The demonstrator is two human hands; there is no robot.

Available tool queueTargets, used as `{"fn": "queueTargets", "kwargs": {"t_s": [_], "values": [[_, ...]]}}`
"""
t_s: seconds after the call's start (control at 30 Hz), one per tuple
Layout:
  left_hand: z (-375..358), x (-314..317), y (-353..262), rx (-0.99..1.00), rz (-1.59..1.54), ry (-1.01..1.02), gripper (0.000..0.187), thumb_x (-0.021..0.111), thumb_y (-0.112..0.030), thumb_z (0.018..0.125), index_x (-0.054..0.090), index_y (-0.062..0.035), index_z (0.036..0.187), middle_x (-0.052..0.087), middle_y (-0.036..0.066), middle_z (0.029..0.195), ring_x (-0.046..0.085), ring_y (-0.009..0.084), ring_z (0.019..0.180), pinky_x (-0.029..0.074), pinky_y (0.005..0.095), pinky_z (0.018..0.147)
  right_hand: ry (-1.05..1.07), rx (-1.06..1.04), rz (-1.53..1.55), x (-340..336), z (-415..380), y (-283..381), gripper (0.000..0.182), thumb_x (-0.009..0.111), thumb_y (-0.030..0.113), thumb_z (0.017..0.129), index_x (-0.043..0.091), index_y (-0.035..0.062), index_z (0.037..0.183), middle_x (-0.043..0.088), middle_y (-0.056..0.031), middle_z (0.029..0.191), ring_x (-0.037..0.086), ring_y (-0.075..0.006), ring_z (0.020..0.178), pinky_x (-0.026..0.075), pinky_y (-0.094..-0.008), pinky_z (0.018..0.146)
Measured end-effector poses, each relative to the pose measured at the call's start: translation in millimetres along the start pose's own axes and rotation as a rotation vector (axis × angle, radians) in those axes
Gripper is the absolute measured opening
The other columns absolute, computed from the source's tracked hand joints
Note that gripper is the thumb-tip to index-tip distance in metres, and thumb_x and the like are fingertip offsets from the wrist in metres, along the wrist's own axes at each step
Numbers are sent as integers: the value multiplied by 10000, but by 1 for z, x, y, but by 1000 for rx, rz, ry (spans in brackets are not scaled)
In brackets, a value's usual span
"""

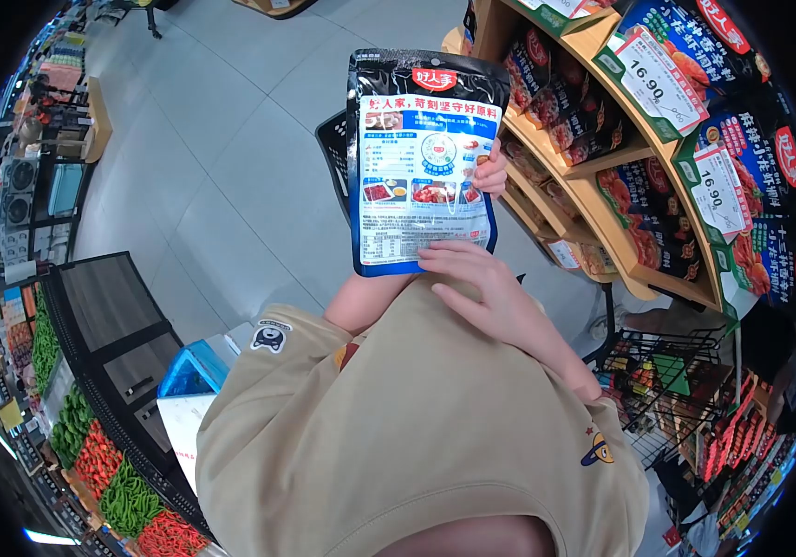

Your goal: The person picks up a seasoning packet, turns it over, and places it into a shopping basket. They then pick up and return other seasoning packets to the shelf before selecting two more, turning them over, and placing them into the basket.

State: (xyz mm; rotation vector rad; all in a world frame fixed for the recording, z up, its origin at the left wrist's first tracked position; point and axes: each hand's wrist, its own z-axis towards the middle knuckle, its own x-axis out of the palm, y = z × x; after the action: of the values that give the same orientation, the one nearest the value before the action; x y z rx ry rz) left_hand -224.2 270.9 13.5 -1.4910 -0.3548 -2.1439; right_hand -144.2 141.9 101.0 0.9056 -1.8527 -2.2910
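Note:
A black, blue and white seasoning pouch (pixel 421 167) with printed text and food pictures is held upright in front of my chest. My left hand (pixel 489 174) reaches behind it, its fingers curled around the pouch's right edge; the palm is hidden. At the lower edge, my right hand (pixel 468 283) lies against the pouch front with its fingers stretched out over the small print. Part of a black basket (pixel 331 153) shows behind the pouch's left side, mostly covered.
To the right, a curved wooden shelf (pixel 607 167) holds similar pouches with 16.90 price tags (pixel 649 79). A wire rack (pixel 663 371) stands below it. At lower left are green peppers (pixel 129 497), red peppers (pixel 170 537) and a black stand (pixel 110 306). Grey tiled floor (pixel 221 158) lies ahead.

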Motion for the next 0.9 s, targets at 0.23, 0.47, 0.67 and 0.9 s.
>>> {"fn": "queueTargets", "kwargs": {"t_s": [0.23, 0.47, 0.67, 0.9], "values": [[0, 10, 3, 40, -35, -76, 400, 398, -438, 809, 374, -41, 770, 414, 32, 638, 360, 94, 551, 300, 188, 580, -3, 19, -11, -1, 3, -1, 262, 547, 97, 754, 550, 2, 998, 547, -109, 1060, 463, -259, 1054, 373, -356, 886], [-1, 21, 6, 89, -27, -185, 417, 384, -438, 814, 377, -22, 794, 398, 35, 657, 353, 98, 552, 297, 188, 581, -4, 39, 12, -3, 3, -3, 249, 546, 100, 756, 557, 1, 983, 552, -106, 1051, 474, -258, 1038, 385, -348, 873], [0, -17, -5, 48, -8, -1, 395, 381, -397, 837, 393, -2, 832, 403, 33, 648, 354, 96, 535, 305, 187, 564, 26, 44, 14, -4, 0, -5, 236, 545, 109, 761, 566, 1, 970, 565, -107, 1022, 480, -257, 1026, 392, -348, 864], [4, 5, 4, 105, -44, -102, 372, 385, -360, 846, 407, 12, 861, 412, 33, 639, 359, 97, 519, 310, 188, 547, 44, 41, 12, -6, -2, -8, 236, 545, 116, 765, 570, 1, 970, 565, -106, 1026, 481, -257, 1023, 392, -348, 864]]}}
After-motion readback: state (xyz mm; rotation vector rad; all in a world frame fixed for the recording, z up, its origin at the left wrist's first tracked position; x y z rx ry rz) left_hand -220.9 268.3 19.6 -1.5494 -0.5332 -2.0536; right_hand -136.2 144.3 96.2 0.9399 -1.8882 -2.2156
